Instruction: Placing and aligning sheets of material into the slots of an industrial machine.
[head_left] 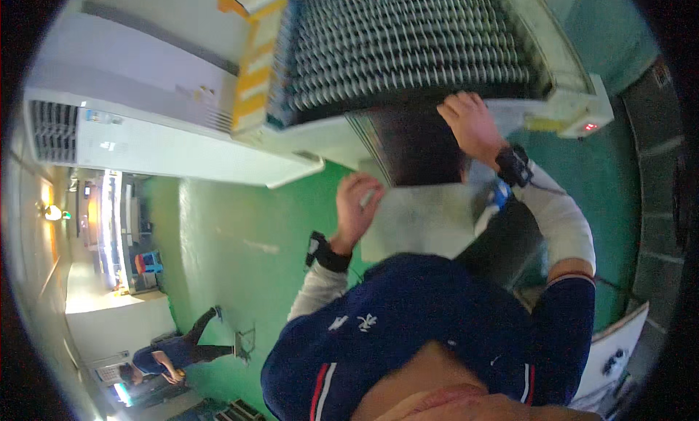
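Observation:
A large light-coloured machine (568, 64) stands in front of me, its top filled with rows of grey coil-like rollers (408, 42). At the near edge of that roller bed rests my right hand (472, 126), its fingers stretched out over the rim, holding nothing visible. Lower and to the left, my left hand (357, 208) is raised in front of the machine with its fingers curled together. A small pale spot shows between these fingers, too blurred to name. Beneath the rollers is a dark panel or opening (422, 148). Black bands circle both my wrists.
Yellow and white stripes (255, 71) mark the machine's left side; a small red display (590, 127) sits at its right corner. A long white cabinet (160, 144) extends left. Across the green floor (233, 239), another person (175, 354) is beside a bench. A pale board (619, 348) lies at right.

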Available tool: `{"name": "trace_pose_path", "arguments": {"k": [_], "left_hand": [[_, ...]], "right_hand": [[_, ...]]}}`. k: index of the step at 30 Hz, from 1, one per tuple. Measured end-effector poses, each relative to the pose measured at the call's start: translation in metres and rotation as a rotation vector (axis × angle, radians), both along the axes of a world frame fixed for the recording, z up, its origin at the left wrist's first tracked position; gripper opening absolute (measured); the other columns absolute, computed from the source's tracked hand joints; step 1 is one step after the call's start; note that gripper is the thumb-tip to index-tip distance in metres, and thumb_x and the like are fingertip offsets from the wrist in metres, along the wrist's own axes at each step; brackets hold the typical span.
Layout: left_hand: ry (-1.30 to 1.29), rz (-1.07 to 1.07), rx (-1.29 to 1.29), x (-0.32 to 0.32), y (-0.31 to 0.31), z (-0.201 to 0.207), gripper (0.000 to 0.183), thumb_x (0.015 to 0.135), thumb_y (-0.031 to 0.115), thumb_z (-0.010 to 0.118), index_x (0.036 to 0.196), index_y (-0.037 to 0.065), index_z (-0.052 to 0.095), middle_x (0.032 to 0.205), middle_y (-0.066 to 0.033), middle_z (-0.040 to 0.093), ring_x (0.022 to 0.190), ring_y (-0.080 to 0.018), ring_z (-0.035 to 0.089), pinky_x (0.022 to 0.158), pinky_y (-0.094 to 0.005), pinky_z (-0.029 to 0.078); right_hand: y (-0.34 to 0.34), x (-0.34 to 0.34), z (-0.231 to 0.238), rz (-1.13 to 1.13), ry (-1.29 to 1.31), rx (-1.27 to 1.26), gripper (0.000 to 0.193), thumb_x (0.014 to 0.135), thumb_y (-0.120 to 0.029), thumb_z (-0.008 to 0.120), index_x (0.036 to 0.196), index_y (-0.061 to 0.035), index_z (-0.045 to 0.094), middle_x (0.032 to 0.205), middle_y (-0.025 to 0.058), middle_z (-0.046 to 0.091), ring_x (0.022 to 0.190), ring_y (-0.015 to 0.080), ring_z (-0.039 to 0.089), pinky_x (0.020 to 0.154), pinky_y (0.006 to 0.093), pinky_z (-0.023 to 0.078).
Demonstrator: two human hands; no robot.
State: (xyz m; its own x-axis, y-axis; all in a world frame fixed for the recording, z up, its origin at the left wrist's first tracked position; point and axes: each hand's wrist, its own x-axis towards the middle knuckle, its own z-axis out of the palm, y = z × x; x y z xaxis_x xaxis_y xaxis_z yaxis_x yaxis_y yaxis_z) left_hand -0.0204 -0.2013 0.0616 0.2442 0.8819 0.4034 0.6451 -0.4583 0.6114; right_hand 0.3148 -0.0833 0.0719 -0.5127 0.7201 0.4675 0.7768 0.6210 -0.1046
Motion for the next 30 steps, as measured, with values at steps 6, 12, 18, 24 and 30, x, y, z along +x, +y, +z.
{"name": "trace_pose_path", "arguments": {"k": [6,12,18,24,30], "left_hand": [[0.066,-0.009,-0.021,0.004,-0.006,0.013,0.018,0.08,0.013,0.086,0.094,0.007,0.076,0.104,-0.0089,0.071,0.098,-0.0314,0.065,0.088,-0.043,0.051],[0.062,-0.001,-0.011,0.006,-0.009,0.015,0.018,0.08,0.015,0.087,0.094,0.008,0.077,0.104,-0.0069,0.071,0.098,-0.0303,0.064,0.086,-0.042,0.049],[0.026,0.003,0.016,0.007,-0.006,0.013,0.02,0.079,0.018,0.089,0.091,0.01,0.076,0.101,-0.0034,0.07,0.097,-0.0283,0.061,0.087,-0.042,0.046],[0.012,0.0,0.012,0.007,-0.003,0.011,0.02,0.078,0.017,0.089,0.091,0.009,0.076,0.101,-0.004,0.07,0.096,-0.0287,0.062,0.087,-0.0423,0.046],[0.013,0.003,0.026,0.007,-0.003,0.012,0.02,0.078,0.016,0.089,0.092,0.008,0.076,0.101,-0.0055,0.071,0.096,-0.029,0.063,0.086,-0.0424,0.048]], "right_hand": [[-0.006,-0.009,-0.001,-0.052,0.079,-0.033,0.029,0.085,-0.006,0.064,0.114,-0.0026,0.07,0.114,0.0101,0.061,0.111,0.0303,0.058,0.097,0.0434,0.047],[-0.009,-0.017,0.002,-0.124,0.133,-0.048,0.034,0.083,-0.007,0.072,0.117,-0.0055,0.071,0.115,0.0084,0.062,0.11,0.0299,0.059,0.094,0.0439,0.047],[-0.012,-0.017,0.0,-0.136,0.166,-0.064,0.041,0.083,-0.008,0.076,0.123,-0.0072,0.069,0.117,0.0079,0.062,0.111,0.0299,0.059,0.094,0.0444,0.048],[-0.011,-0.018,-0.001,-0.15,0.187,-0.042,0.039,0.083,-0.008,0.075,0.122,-0.0073,0.069,0.116,0.0078,0.062,0.111,0.0306,0.059,0.093,0.0449,0.048],[-0.009,-0.02,-0.004,-0.14,0.215,-0.009,0.035,0.084,-0.007,0.074,0.119,-0.007,0.069,0.113,0.0087,0.061,0.107,0.0318,0.059,0.09,0.046,0.048]]}}
